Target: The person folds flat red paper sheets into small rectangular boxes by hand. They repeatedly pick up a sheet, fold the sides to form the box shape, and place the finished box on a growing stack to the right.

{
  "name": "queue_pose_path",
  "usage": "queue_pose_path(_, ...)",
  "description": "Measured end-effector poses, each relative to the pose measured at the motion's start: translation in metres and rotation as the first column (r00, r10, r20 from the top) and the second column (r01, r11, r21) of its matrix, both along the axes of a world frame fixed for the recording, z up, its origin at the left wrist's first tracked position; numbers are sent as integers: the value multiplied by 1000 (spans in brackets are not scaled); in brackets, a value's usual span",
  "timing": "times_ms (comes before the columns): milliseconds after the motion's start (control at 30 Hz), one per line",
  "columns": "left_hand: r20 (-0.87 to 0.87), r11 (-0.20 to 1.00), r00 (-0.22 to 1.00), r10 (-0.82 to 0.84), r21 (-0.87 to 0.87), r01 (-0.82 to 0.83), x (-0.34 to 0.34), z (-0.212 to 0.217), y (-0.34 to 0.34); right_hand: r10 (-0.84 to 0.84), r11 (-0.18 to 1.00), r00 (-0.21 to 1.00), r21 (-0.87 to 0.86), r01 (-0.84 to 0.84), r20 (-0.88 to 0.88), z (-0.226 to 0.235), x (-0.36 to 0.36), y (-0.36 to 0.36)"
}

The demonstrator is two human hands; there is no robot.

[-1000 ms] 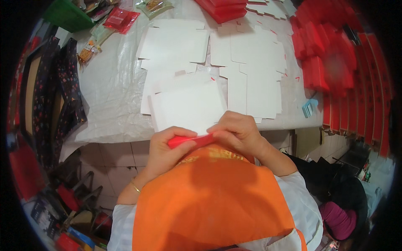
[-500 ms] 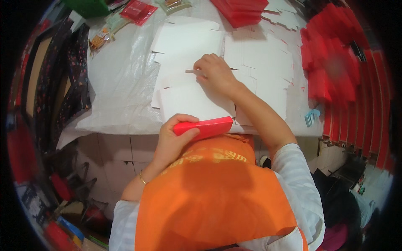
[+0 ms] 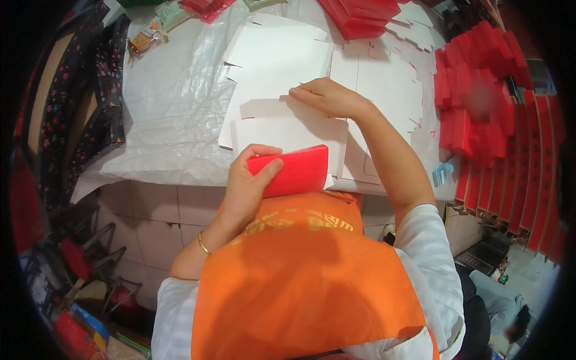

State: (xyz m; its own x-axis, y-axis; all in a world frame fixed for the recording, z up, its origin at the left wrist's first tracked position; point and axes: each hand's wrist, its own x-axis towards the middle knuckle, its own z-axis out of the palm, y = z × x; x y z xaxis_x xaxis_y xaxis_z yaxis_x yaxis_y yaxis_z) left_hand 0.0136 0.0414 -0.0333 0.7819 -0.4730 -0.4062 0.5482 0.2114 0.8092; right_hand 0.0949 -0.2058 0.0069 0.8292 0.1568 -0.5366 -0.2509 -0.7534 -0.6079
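My left hand (image 3: pixel 249 177) is closed around a red folded cardboard piece (image 3: pixel 303 171), thumb on its red face, at the table's front edge. A small white tab shows at its lower right corner. Beyond it lies a white card blank (image 3: pixel 288 133) with a fold line and a narrow flap (image 3: pixel 258 108) along its far edge. My right hand (image 3: pixel 327 99) rests at that flap's right end, fingers stretched out and pointing left. The red piece's edge hides where it meets the white card. More white blanks (image 3: pixel 279 51) lie underneath and beyond.
Further white blanks (image 3: pixel 384 90) are spread to the right. Red folded pieces (image 3: pixel 360 15) are stacked at the back, with a large red pile (image 3: pixel 474 90) at far right. Small snack packets (image 3: pixel 147 39) lie at back left beside dark floral bags (image 3: pixel 111 90). A blue-white scrap (image 3: pixel 443 174) sits near the right corner.
My left hand has tilted the red piece so more of its face shows. My right hand's fingers have straightened from a curl, and the far flap now shows more widely. The view has shifted slightly.
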Motion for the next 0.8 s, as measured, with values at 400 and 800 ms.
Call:
queue_pose_path(400, -27, 995, 999, 21, -98, -23, 1, -1, -6, 122, 940, 882, 233, -250, 455, 16, -64, 13)
queue_pose_path(800, -6, 997, 999, -40, -61, 40, 2, 1, -7, -224, 914, 928, 394, 94, 298, 19, -87, 24)
